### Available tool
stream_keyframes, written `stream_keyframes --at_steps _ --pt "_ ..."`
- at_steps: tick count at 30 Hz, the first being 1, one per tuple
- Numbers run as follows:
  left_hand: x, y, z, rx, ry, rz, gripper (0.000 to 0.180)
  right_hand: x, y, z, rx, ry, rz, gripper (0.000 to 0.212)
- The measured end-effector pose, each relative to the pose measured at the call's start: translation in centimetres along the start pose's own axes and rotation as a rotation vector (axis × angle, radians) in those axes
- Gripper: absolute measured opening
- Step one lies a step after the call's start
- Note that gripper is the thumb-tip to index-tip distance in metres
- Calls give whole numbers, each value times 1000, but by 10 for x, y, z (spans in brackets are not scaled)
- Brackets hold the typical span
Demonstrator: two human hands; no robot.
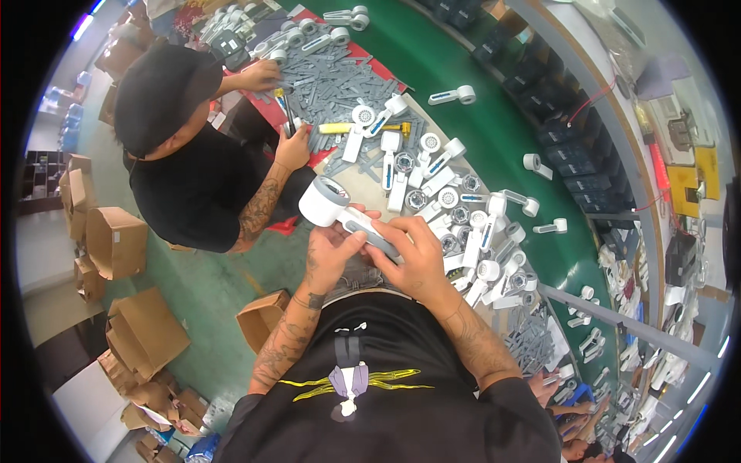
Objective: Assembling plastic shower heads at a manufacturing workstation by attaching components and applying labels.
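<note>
A white handheld fan (325,202) with a round, open-topped head and a grey strip along its handle is held in front of my body. My left hand (333,251) is closed round the handle near the head, with the thumb on the grey strip. Closer to the handle's end, my right hand (414,258) grips with its fingers and thumb on the strip. Inside the round head some small dark parts show, too small to name. Right of my hands, many similar white fan parts (448,199) lie heaped on the bench, several with round grilles or blue-marked handles.
At the left, a co-worker in a black cap (166,96) holds a tool (285,108) over the bench. Grey strips (347,77) are piled beyond. A green conveyor belt (494,123) carries scattered white fans. Cardboard boxes (147,328) stand on the floor at left.
</note>
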State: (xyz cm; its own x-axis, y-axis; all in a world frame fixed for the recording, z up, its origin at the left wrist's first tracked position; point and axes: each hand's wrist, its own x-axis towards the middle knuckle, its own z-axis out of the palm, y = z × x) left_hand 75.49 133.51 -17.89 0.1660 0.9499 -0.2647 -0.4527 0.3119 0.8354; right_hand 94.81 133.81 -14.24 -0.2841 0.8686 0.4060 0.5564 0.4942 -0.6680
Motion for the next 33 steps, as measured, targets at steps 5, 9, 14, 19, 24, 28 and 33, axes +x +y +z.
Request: stream_keyframes --at_steps 5,9,14,19,24,28,33 --pt "3 6 10 27 -20 87 46 1 7 3 10 60 -110 45" --pt "5 5 4 -18 15 102 48 11 2 -2 399 44 200 38" --pt "4 -3 0 18 -4 64 51 -6 22 11 848 -252 707 40" --pt "-3 -20 -29 102 -4 -49 64 -18 51 19 906 -581 826 43" --pt "-8 -28 -106 -55 -300 -216 83 -11 88 44 342 -526 279 40" --pt "35 -59 -88 830 -265 -322 73 4 147 110 230 -589 -68 30" --pt "75 -179 -114 1345 93 -177 58 57 171 184 181 -491 66 19"
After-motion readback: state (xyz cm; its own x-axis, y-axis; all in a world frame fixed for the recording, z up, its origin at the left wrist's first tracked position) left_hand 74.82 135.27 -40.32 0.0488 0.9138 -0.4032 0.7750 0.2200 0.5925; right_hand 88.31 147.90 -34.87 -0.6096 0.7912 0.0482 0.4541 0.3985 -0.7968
